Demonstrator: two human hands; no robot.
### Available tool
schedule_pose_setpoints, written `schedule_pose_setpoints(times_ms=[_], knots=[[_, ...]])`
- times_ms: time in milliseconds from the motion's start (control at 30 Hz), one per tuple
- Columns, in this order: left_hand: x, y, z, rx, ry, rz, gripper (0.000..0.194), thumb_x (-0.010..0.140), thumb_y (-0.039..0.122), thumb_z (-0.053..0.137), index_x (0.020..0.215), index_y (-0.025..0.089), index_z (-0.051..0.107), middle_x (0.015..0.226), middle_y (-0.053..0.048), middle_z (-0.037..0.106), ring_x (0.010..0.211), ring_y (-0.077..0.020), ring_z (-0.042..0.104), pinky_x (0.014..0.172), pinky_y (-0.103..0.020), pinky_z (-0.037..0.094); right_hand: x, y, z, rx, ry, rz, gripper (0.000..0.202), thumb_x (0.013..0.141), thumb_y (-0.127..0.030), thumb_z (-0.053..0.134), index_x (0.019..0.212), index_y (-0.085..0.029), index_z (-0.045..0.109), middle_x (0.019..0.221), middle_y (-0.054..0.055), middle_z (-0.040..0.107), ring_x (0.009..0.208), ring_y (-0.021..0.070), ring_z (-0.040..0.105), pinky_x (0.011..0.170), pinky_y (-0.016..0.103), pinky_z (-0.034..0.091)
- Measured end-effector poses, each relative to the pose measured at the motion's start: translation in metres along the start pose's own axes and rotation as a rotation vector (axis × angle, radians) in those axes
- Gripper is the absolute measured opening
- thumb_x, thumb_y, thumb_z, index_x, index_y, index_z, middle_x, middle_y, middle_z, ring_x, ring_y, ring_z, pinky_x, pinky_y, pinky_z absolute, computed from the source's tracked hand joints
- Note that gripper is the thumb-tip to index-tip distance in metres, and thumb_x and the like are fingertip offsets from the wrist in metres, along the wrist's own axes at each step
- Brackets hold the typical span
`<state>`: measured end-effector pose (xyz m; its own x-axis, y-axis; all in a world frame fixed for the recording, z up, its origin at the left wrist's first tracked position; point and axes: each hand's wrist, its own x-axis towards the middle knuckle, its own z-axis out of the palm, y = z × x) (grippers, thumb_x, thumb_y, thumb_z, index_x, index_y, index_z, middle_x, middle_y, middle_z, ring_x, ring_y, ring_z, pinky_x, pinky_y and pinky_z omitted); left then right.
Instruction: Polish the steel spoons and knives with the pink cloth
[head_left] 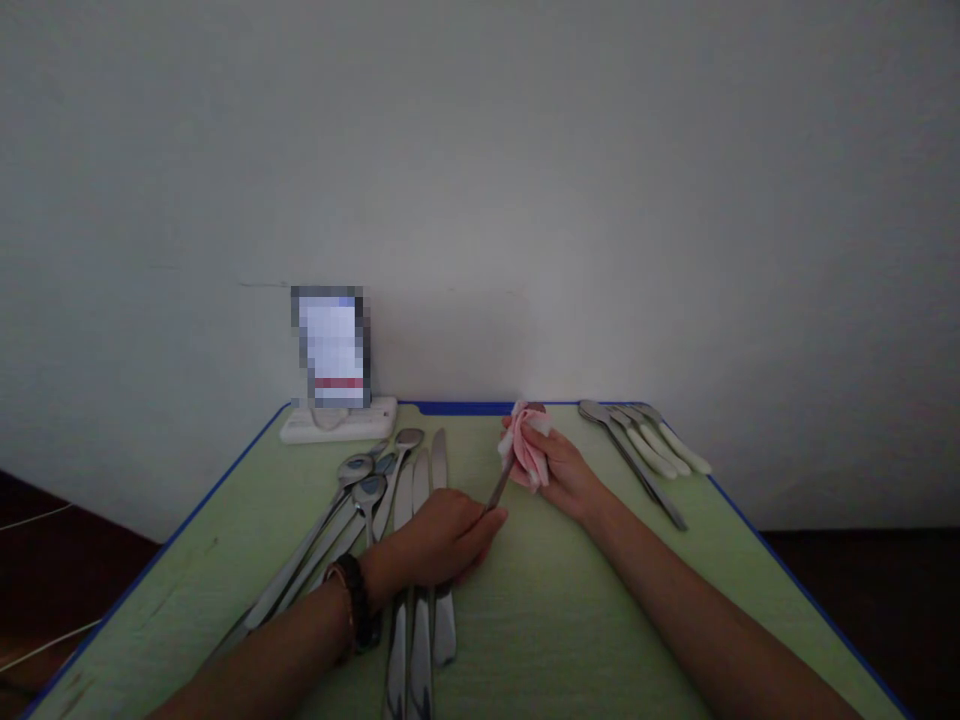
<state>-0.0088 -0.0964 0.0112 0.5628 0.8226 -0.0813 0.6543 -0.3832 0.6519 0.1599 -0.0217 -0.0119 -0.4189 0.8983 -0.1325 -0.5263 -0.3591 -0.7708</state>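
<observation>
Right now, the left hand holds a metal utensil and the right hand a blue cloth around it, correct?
Almost: the head view shows the cloth is pink and white, not blue. The left hand does hold a metal utensil, and the right hand the cloth around it.

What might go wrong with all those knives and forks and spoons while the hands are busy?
The left hand is over the knives, so it might bump them and make them clatter.
The metal utensil could slip if the grip loosens, since the right hand has the pink-and-white cloth around its far part.
The outermost white handle reaches the table's right edge, so a nudge might knock that piece off.
</observation>
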Motion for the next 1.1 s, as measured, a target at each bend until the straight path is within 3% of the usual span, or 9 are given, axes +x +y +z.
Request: schedule_pose_setpoints(times_ms=[133, 267, 400, 533, 667, 800, 1100], knots=[[0.000, -0.002, 0.002, -0.112, 0.021, -0.062, 0.057, 0.095, 0.041, 0.023, 0.048, 0.018, 0.047, 0.040, 0.003, 0.046, 0.042, -0.0097, 0.047, 0.056, -0.019, 0.041, -0.001, 0.001, 0.001, -0.021, -0.049, 0.058, 0.022, 0.072, -0.029, 0.070, 0.089, -0.014, 0.067, 0.080, 0.005, 0.069, 0.062, 0.0118, 0.060, 0.054, 0.022, 0.047], [0.003, -0.007, 0.005, -0.237, 0.073, -0.095, 0.057, 0.095, 0.046, 0.021, 0.053, 0.018, 0.047, 0.043, 0.004, 0.045, 0.044, -0.0098, 0.046, 0.053, -0.019, 0.039, -0.002, 0.001, 0.006, 0.021, -0.056, 0.083, 0.028, 0.080, -0.040, 0.061, 0.090, -0.015, 0.067, 0.082, 0.006, 0.069, 0.065, 0.0139, 0.061, 0.057, 0.025, 0.049], [0.004, -0.009, 0.008, -0.282, 0.071, -0.090, 0.059, 0.094, 0.049, 0.019, 0.052, 0.018, 0.046, 0.042, 0.004, 0.042, 0.043, -0.0099, 0.044, 0.053, -0.020, 0.038, 0.001, -0.004, 0.009, 0.259, 0.007, -0.027, 0.033, 0.087, -0.047, 0.047, 0.090, -0.020, 0.066, 0.090, 0.003, 0.070, 0.078, 0.0147, 0.063, 0.071, 0.029, 0.050], [0.004, -0.009, 0.009, -0.272, 0.064, -0.088, 0.061, 0.094, 0.049, 0.019, 0.049, 0.018, 0.046, 0.040, 0.004, 0.041, 0.041, -0.0094, 0.042, 0.050, -0.020, 0.036, 0.004, -0.008, 0.004, 0.347, 0.047, -0.128, 0.031, 0.085, -0.051, 0.048, 0.090, -0.026, 0.064, 0.093, 0.001, 0.070, 0.086, 0.0178, 0.063, 0.071, 0.033, 0.050], [0.005, -0.008, 0.011, -0.217, 0.064, -0.103, 0.056, 0.091, 0.050, 0.025, 0.050, 0.018, 0.044, 0.041, 0.004, 0.041, 0.040, -0.0089, 0.039, 0.047, -0.020, 0.033, 0.006, -0.004, 0.001, 0.270, 0.098, -0.148, 0.035, 0.082, -0.053, 0.050, 0.089, -0.021, 0.064, 0.086, 0.003, 0.071, 0.067, 0.0164, 0.062, 0.061, 0.031, 0.050], [0.007, -0.007, 0.011, -0.199, 0.073, -0.093, 0.049, 0.089, 0.049, 0.031, 0.051, 0.019, 0.038, 0.043, 0.005, 0.040, 0.041, -0.0085, 0.037, 0.044, -0.020, 0.028, 0.008, 0.003, 0.002, 0.089, 0.211, -0.178, 0.030, 0.073, -0.045, 0.067, 0.080, -0.016, 0.064, 0.068, 0.003, 0.068, 0.052, 0.0123, 0.057, 0.049, 0.023, 0.044], [0.006, -0.009, 0.012, -0.200, 0.093, -0.033, 0.043, 0.094, 0.039, 0.025, 0.067, 0.018, 0.051, 0.049, 0.004, 0.049, 0.050, -0.0118, 0.049, 0.059, -0.022, 0.039, 0.001, 0.008, 0.013, -0.036, 0.284, -0.186, 0.039, 0.061, -0.050, 0.074, 0.065, -0.014, 0.059, 0.053, 0.000, 0.062, 0.042, 0.0087, 0.051, 0.039, 0.020, 0.038]])
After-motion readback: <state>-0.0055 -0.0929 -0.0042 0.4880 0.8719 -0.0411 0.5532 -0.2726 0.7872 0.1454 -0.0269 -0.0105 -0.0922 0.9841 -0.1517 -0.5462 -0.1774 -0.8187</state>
